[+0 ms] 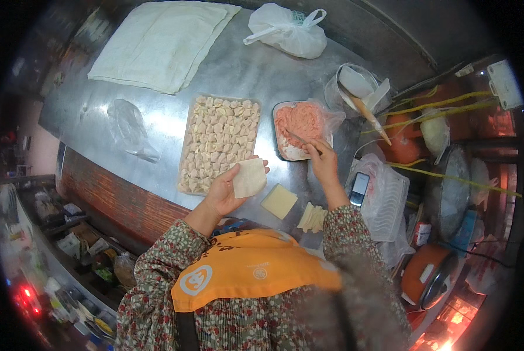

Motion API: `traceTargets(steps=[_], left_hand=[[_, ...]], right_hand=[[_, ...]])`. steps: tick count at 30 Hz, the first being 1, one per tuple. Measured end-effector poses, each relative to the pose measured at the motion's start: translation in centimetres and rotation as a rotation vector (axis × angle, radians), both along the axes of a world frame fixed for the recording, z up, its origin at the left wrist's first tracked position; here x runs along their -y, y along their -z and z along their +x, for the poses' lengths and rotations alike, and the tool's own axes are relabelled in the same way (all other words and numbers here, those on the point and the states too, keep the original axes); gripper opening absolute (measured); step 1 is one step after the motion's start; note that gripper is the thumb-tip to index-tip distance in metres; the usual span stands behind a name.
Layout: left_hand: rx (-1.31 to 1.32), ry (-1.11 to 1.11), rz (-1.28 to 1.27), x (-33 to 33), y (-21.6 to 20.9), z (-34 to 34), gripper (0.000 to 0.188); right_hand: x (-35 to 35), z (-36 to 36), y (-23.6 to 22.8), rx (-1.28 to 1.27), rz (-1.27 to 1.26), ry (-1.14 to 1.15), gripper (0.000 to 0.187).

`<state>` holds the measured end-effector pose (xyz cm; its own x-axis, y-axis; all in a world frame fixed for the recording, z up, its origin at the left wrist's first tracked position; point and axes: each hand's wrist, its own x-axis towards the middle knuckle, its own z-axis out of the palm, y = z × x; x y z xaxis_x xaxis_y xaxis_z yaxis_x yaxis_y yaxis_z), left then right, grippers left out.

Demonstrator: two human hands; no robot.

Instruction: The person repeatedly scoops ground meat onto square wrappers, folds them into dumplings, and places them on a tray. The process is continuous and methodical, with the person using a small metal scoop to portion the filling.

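Observation:
On the palm and fingers of my left hand (222,196) lies a square, pale wonton wrapper (250,178), the thumb resting at its edge. My right hand (324,165) grips a thin metal spreader (296,136), its tip in the pink minced meat (304,119). A dark-rimmed, square container (276,140) holds the meat. Left of it, a tray (184,169) is filled with rows of folded wontons (221,137). Close to my body are a square stack of wrappers (279,201) and a smaller pile of wrapper strips (313,217).
A white cloth (162,44) and a tied plastic bag (288,30) lie at the table's far side. A crumpled clear bag (132,130) is at left. On the right are a tub with utensils (355,88), a phone (359,188), a ribbed plastic tray (388,207) and an orange cooker (428,276).

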<state>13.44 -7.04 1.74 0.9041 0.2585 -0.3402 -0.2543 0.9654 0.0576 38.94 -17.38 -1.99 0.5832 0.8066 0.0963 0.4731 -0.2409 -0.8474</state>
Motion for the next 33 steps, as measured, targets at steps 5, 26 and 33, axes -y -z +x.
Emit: traceTargets(steps=[5,26,33], left_hand=[[0.029,0.009,-0.025,-0.2,0.6,-0.4,0.049],[-0.201,-0.153,-0.048,-1.3,-2.0,2.8,0.057],[-0.16,-0.251,-0.119,-3.2,-4.3,1.4,0.059]], right_hand=[[-0.5,-0.3,0.0,-0.009,0.013,-0.096,0.016],[3.6,-10.2,-8.4,0.395,0.253,-0.479,0.027],[5.1,-12.7,-10.5,0.235,0.246,-0.561,0.028]])
